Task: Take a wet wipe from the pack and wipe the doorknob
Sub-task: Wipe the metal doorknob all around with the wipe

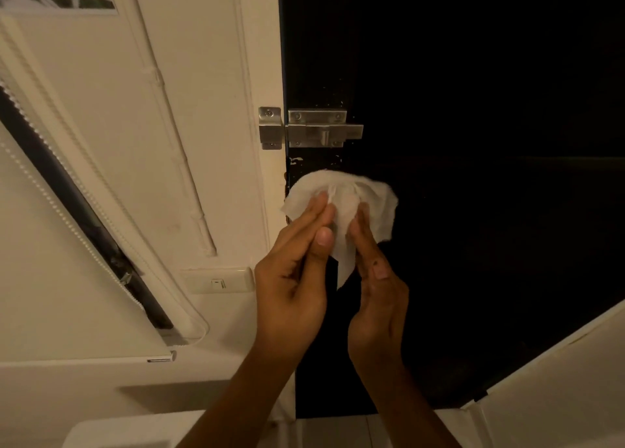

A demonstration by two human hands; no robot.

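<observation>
Both hands, left hand [291, 278] and right hand [378, 298], hold a clamped grip on the wipe [341, 200], draped over the doorknob (hidden beneath) below the latch [318, 129]. Rotate the wipe around the knob with firm pressure.

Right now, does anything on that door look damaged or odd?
Yes. The dark door has pale chipped paint specks around the metal bolt, just above the wipe both hands hold. The doorknob is hidden under it.

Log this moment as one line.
step: wiping | wet wipe: draped over doorknob, knob hidden | left hand: gripping wipe | right hand: gripping wipe
</observation>
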